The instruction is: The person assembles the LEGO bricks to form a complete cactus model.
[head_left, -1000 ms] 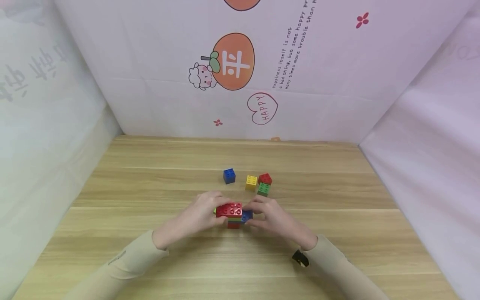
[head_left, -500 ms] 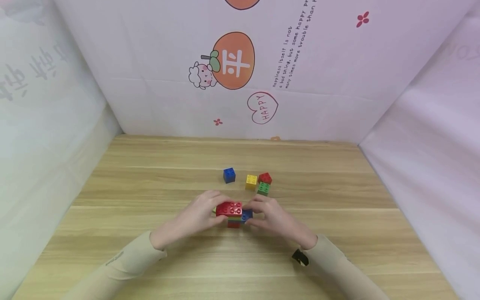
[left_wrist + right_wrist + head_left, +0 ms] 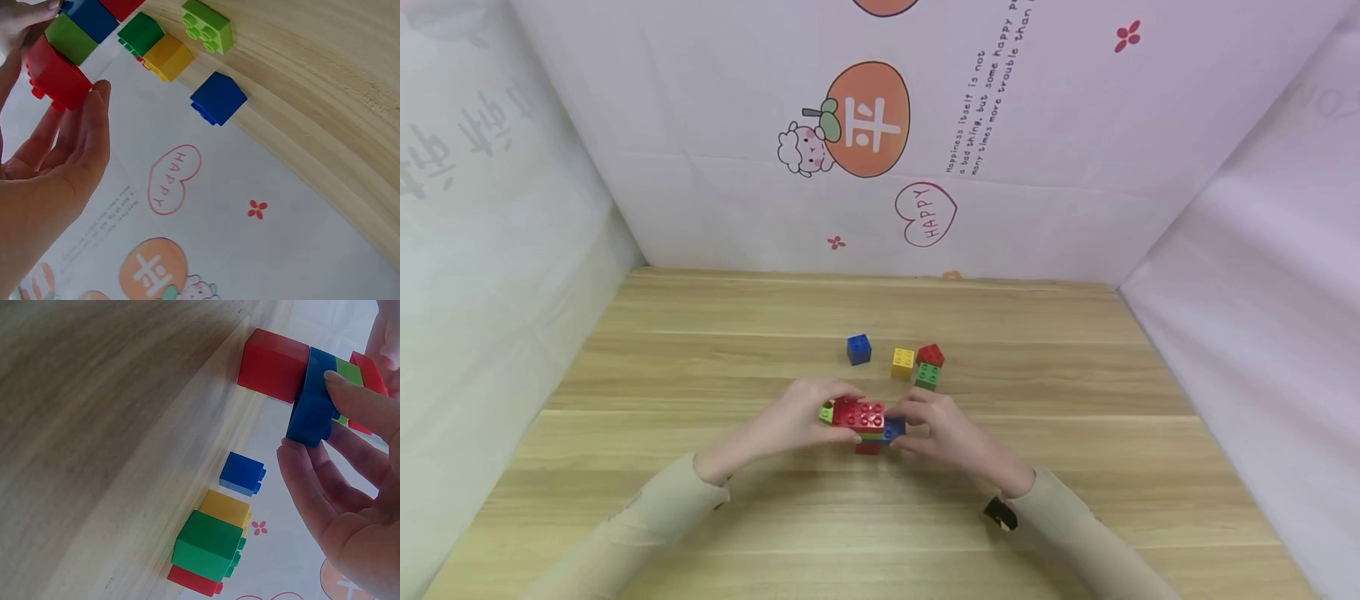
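A brick stack stands mid-table. From below it has a red brick [image 3: 275, 367], a blue brick [image 3: 312, 400] jutting out to the right, a lime green brick [image 3: 72, 39] and a red brick [image 3: 859, 414] on top. My left hand [image 3: 797, 421] holds the top red brick, fingers on the far side and thumb on the near side. On the right, my right hand [image 3: 947, 433] pinches the blue brick's jutting end between thumb and fingers. A separate lime green brick [image 3: 209, 26] lies on the table by my left hand, mostly covered by it in the head view.
Behind the stack are a blue brick [image 3: 859, 350], a yellow brick [image 3: 902, 363], a green brick [image 3: 928, 375] and a pointed red brick [image 3: 931, 355]. A small black object [image 3: 1002, 514] is by the right sleeve. Printed white sheets [image 3: 737, 208] enclose the wooden table [image 3: 700, 333].
My left hand has shifted slightly left, showing more of the top red brick and the lime green one beside it. My right hand and the loose bricks stay put.
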`<act>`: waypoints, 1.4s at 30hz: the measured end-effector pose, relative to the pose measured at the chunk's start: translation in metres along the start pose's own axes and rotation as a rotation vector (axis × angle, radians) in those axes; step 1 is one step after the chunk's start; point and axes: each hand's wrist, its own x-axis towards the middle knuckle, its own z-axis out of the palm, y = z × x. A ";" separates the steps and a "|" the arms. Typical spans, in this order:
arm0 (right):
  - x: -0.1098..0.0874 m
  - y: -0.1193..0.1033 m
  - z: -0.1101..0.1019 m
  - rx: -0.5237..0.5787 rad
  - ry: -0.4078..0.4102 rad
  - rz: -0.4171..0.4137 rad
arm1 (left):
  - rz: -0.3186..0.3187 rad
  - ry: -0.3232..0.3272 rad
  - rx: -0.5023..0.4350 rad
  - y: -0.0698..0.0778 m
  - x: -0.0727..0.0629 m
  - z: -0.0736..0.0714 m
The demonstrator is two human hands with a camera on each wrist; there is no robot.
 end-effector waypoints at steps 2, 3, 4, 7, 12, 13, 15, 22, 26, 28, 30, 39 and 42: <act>0.000 0.000 0.000 0.004 -0.005 -0.001 | -0.005 -0.014 -0.050 -0.006 0.002 -0.003; -0.001 0.000 -0.001 0.007 -0.007 -0.002 | -0.015 -0.017 -0.081 -0.008 0.004 -0.004; -0.001 0.000 -0.001 0.007 -0.009 -0.004 | -0.026 -0.017 -0.099 -0.011 0.005 -0.006; -0.001 0.000 -0.001 0.006 -0.013 -0.002 | -0.044 0.008 -0.123 -0.017 0.010 -0.012; -0.002 -0.001 -0.002 0.001 -0.017 0.010 | -0.057 0.062 -0.072 -0.023 0.023 -0.020; -0.002 -0.001 -0.002 0.004 -0.018 0.010 | -0.064 0.068 -0.066 -0.025 0.025 -0.020; -0.002 -0.001 -0.001 0.009 -0.019 0.010 | -0.080 0.073 -0.051 -0.029 0.030 -0.021; -0.003 -0.002 -0.001 0.005 -0.019 0.016 | -0.104 0.083 -0.022 -0.048 0.048 -0.017; -0.003 -0.002 -0.001 0.005 -0.019 0.023 | -0.135 0.092 0.006 -0.057 0.058 -0.015; -0.004 -0.002 -0.001 0.012 -0.020 0.024 | -0.152 0.089 0.017 -0.061 0.062 -0.014; -0.004 -0.003 -0.001 0.019 -0.019 0.028 | -0.177 0.079 0.022 -0.063 0.065 -0.013; -0.003 -0.004 -0.002 0.014 -0.026 0.052 | -0.272 0.013 0.039 -0.076 0.081 -0.004; -0.002 -0.005 -0.003 0.013 -0.029 0.055 | -0.286 0.000 0.043 -0.079 0.085 -0.001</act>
